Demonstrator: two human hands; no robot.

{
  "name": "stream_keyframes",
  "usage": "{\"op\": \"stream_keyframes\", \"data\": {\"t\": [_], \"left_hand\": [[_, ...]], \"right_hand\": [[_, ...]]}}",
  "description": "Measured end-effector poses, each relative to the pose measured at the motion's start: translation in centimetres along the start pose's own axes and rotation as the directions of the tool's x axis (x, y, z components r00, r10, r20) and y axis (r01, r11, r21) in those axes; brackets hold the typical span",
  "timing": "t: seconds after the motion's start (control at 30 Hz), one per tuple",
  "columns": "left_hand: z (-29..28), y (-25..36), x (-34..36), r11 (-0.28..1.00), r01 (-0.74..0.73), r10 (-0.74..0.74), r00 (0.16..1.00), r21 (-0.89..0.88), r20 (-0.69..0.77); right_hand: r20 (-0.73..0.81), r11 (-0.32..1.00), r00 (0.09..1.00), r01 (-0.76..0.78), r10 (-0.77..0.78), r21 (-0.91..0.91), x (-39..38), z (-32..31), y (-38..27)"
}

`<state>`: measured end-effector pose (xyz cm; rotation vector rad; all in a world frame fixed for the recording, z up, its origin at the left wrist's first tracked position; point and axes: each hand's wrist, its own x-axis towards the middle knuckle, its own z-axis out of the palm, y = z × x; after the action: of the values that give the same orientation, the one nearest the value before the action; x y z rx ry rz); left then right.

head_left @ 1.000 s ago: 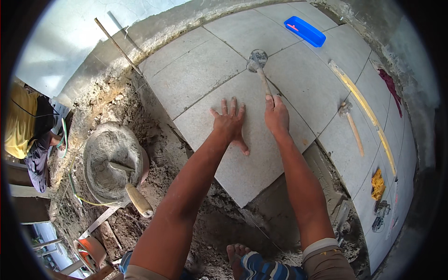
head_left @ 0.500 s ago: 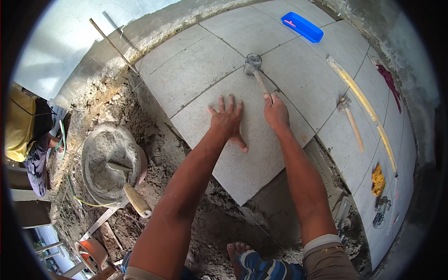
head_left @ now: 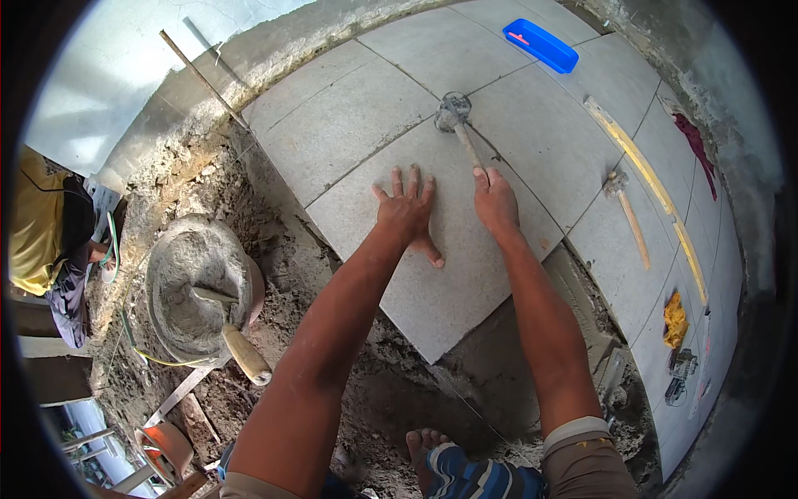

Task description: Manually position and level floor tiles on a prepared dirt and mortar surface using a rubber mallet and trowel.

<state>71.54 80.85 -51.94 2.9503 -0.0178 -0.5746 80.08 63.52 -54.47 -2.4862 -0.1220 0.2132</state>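
Hands, left point(head_left: 403, 218) splayed on tile point(head_left: 453, 295), right point(head_left: 497, 202) gripping mallet point(head_left: 456, 121), reach forward.

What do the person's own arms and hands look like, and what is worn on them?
The left hand and right hand are ungloved, and the forearms are bare. The right sleeve is dull brown with a pale cuff and small yellowish marks; the left sleeve is brownish too.

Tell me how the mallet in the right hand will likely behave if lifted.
The mallet will probably feel head-heavy, since its thick round head sits on a slim handle. That straight, wood-looking handle is likely stiff. The head looks grey-caked, so it might shed crumbs.
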Motion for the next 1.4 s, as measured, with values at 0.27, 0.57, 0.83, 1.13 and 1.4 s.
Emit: {"op": "stream_keyframes", "data": {"t": [0.27, 0.57, 0.83, 1.13, 1.4], "left_hand": [[0.2, -0.1, 0.0, 1.0, -0.005, 0.005, 1.0, -0.004, -0.007], [0.0, 0.0, 0.0, 1.0, 0.0, 0.0, 1.0, 0.001, 0.016], [0.2, -0.1, 0.0, 1.0, 0.005, -0.005, 1.0, 0.024, -0.008], [0.3, -0.2, -0.2, 1.0, -0.004, 0.004, 1.0, 0.009, -0.016], [0.2, -0.2, -0.1, 1.0, -0.004, 0.004, 1.0, -0.016, -0.028]], "right_hand": [[0.015, 0.997, 1.0, -0.005, 0.007, -0.083, -0.8, 0.2, 0.9], [-0.041, 0.999, 0.999, 0.026, -0.027, -0.029, -0.6, -0.2, 1.2], [-0.048, 0.998, 0.998, 0.052, -0.051, 0.019, -0.4, -0.8, 1.9], [-0.029, 0.997, 0.998, 0.051, -0.053, -0.054, -0.4, -1.4, 2.4], [-0.012, 0.987, 0.995, 0.1, -0.102, -0.127, -1.2, -1.5, 1.9]]}}
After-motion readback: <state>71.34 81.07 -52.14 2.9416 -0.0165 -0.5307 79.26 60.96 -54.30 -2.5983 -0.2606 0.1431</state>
